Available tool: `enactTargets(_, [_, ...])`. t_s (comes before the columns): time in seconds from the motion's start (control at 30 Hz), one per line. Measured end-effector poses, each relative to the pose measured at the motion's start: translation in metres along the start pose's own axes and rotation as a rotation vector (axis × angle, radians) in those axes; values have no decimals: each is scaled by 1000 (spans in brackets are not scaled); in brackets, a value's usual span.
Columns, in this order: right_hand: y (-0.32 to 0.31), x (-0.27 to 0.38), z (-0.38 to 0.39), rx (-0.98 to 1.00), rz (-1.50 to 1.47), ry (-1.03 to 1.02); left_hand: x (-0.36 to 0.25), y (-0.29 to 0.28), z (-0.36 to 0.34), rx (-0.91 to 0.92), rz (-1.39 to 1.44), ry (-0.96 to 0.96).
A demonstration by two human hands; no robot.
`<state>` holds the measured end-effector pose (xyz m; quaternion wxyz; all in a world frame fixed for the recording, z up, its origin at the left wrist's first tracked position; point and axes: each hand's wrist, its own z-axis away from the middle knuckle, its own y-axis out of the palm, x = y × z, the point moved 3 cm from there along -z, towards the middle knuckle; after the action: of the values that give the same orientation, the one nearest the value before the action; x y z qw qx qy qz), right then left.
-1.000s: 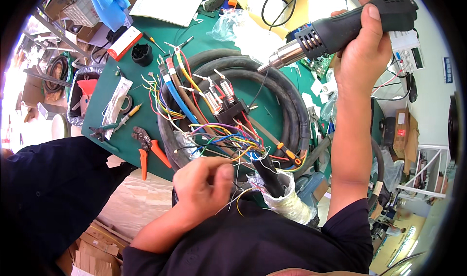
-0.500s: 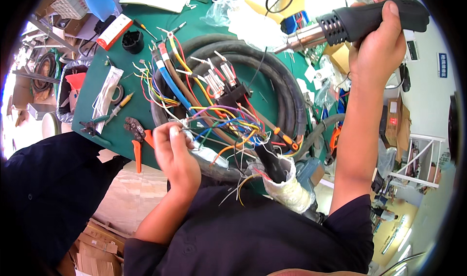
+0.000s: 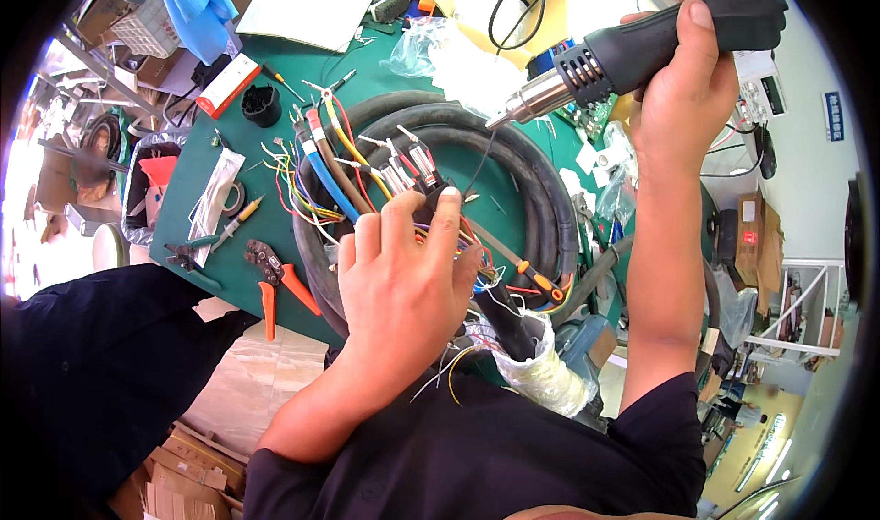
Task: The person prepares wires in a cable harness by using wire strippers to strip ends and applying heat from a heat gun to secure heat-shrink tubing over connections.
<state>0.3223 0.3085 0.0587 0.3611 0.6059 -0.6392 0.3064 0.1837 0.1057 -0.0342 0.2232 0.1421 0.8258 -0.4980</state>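
Observation:
Raised at the upper right, my right hand (image 3: 687, 98) is wrapped round the black grip of a heat gun (image 3: 596, 64). Its metal nozzle points down-left over a coil of thick black cable (image 3: 541, 181). Lower in the middle, my left hand (image 3: 399, 277) has its fingers apart, reaching over a black connector (image 3: 438, 190). White-sleeved pins and red wires stand up from the connector. The left hand covers much of the coloured wire bundle; whether its fingertips press on the connector is hard to see. A screwdriver (image 3: 541, 282) with an orange-and-black handle lies right of that hand.
Orange-handled crimping pliers (image 3: 275, 277), cutters (image 3: 191, 252) and a black round part (image 3: 261, 105) lie on the green mat (image 3: 206, 167). A cable end wrapped in whitish material (image 3: 550, 378) sits close to my body. Someone's dark-clothed arm (image 3: 101, 346) is at left.
My left hand has left the loose wires and moved right and up over the connector. The heat gun has shifted slightly left and down, still in my right hand. The view has shifted a little.

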Motion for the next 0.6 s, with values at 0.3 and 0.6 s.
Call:
enactTargets(0.3, [23,-4,9,113,27,-261,3,18,-10,109,37,-78])
enactTargets(0.6, [25,-4,8,66,-64,-168,6,-3,-9,-56,209,-54])
